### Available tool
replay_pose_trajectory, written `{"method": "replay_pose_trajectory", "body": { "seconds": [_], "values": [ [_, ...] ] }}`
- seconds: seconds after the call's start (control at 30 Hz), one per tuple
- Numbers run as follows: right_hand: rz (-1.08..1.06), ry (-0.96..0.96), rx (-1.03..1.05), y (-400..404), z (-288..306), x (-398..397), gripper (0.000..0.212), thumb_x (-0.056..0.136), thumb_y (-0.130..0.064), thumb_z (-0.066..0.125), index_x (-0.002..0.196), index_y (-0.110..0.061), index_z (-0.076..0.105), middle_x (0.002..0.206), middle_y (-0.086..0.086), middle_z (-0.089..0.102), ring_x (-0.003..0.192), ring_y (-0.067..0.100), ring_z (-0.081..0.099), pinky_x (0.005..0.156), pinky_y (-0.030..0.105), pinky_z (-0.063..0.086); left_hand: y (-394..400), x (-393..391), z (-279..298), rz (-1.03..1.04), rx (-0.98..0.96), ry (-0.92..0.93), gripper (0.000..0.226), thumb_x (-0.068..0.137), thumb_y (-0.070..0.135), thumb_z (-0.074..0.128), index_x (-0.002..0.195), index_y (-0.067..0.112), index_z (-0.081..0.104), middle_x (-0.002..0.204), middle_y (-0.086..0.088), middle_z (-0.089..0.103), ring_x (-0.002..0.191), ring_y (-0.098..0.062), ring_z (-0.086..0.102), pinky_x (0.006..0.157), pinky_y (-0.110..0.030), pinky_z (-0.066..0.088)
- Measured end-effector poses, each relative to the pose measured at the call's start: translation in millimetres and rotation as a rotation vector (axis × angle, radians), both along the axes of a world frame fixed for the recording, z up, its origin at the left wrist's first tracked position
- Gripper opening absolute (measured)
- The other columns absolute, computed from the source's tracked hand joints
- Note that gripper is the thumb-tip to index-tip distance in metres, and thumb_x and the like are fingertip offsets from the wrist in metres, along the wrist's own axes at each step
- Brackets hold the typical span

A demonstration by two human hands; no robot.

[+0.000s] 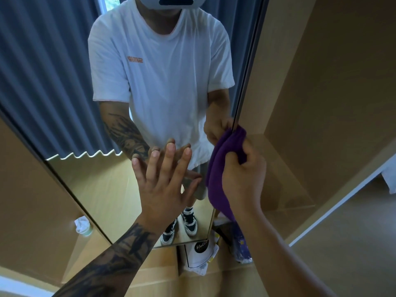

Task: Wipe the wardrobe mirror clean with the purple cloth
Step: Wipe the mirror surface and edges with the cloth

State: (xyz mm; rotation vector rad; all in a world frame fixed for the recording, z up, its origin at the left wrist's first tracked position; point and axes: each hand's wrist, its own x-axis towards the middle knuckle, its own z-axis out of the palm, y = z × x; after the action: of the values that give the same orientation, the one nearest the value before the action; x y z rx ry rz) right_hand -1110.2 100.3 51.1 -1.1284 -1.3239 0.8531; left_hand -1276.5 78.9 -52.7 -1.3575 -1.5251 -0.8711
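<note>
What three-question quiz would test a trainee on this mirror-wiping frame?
1. True or false: the left hand lies flat with fingers spread on the mirror.
2. Which hand grips the cloth?
A. left
B. right
C. both
3. Fill in: the cloth sits at the mirror's ____ edge, as seen in the head view.

Key:
1. true
2. B: the right hand grips it.
3. right
</note>
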Motion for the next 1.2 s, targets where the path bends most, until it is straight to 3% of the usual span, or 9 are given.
{"method": "replay_pose_trajectory", "body": {
  "seconds": [0.07,0.13,0.27,0.4,0.53,0.67,0.8,1.0,1.2],
  "values": [
    [0.000,0.017,0.063,3,4,-2,0.023,0.098,-0.002,0.049,0.089,-0.015,0.067,0.062,-0.004,0.058,0.050,0.006,0.049,0.048,0.017,0.042,0,-1,0,-0.004,0.009,0.001,0.085,0.086,0.068,0.069,0.156,0.029,0.040,0.174,0.002,0.009,0.160,-0.023,0.001,0.124,-0.064,0.007],
    [-0.022,-0.016,0.069,0,-13,-6,0.024,0.102,-0.007,0.050,0.101,-0.019,0.071,0.068,-0.003,0.063,0.056,0.008,0.055,0.053,0.019,0.046,0,-1,-1,-0.002,0.005,0.006,0.085,0.087,0.068,0.068,0.156,0.028,0.040,0.174,0.001,0.008,0.160,-0.023,0.000,0.124,-0.064,0.006],
    [-0.008,-0.110,-0.207,-9,-85,-1,0.028,0.098,-0.006,0.053,0.087,-0.027,0.068,0.068,-0.003,0.066,0.062,0.008,0.059,0.062,0.027,0.045,0,-1,-1,-0.004,0.005,0.016,0.086,0.086,0.069,0.068,0.156,0.028,0.041,0.173,0.001,0.009,0.160,-0.023,0.001,0.124,-0.064,0.007],
    [0.041,-0.142,-0.340,-8,-95,5,0.028,0.093,-0.003,0.053,0.076,-0.022,0.065,0.063,0.011,0.061,0.054,0.018,0.051,0.053,0.031,0.040,2,-1,-1,0.011,0.019,0.026,0.086,0.086,0.070,0.068,0.156,0.028,0.041,0.173,0.001,0.009,0.160,-0.023,0.001,0.125,-0.063,0.007],
    [0.011,-0.013,-0.223,0,-29,0,0.031,0.093,-0.001,0.053,0.076,-0.022,0.067,0.055,0.002,0.054,0.051,0.016,0.048,0.050,0.029,0.040,2,-3,-3,-0.004,0.015,0.025,0.087,0.086,0.070,0.068,0.157,0.028,0.039,0.174,0.001,0.007,0.160,-0.023,0.000,0.124,-0.063,0.006],
    [0.042,0.082,-0.037,3,10,0,0.022,0.096,-0.002,0.053,0.088,-0.015,0.069,0.066,0.018,0.059,0.053,0.020,0.050,0.049,0.030,0.043,5,-4,-3,-0.002,0.024,0.032,0.089,0.085,0.071,0.068,0.158,0.029,0.037,0.174,0.002,0.007,0.160,-0.022,-0.001,0.125,-0.062,0.004],
    [0.000,-0.007,-0.041,-2,-32,-6,0.024,0.101,-0.011,0.052,0.102,-0.025,0.071,0.072,0.002,0.066,0.061,0.015,0.061,0.056,0.027,0.049,4,-4,-4,-0.001,-0.002,0.039,0.089,0.086,0.072,0.066,0.158,0.029,0.035,0.174,0.002,0.003,0.160,-0.022,-0.004,0.125,-0.062,0.002],
    [0.099,-0.127,-0.218,-13,-82,8,0.034,0.102,-0.009,0.051,0.093,-0.036,0.068,0.072,0.002,0.067,0.060,0.013,0.058,0.057,0.037,0.051,3,-4,-3,0.005,-0.018,0.036,0.090,0.088,0.072,0.065,0.160,0.029,0.033,0.174,0.001,0.003,0.160,-0.024,-0.004,0.124,-0.064,0.006],
    [0.113,-0.037,0.147,4,23,15,0.023,0.100,-0.005,0.058,0.092,-0.022,0.070,0.066,0.000,0.066,0.052,0.001,0.056,0.049,0.012,0.042,0,-2,0,-0.012,-0.012,0.006,0.083,0.088,0.067,0.067,0.157,0.028,0.040,0.173,0.002,0.009,0.160,-0.023,0.000,0.125,-0.063,0.007]
  ]
}}
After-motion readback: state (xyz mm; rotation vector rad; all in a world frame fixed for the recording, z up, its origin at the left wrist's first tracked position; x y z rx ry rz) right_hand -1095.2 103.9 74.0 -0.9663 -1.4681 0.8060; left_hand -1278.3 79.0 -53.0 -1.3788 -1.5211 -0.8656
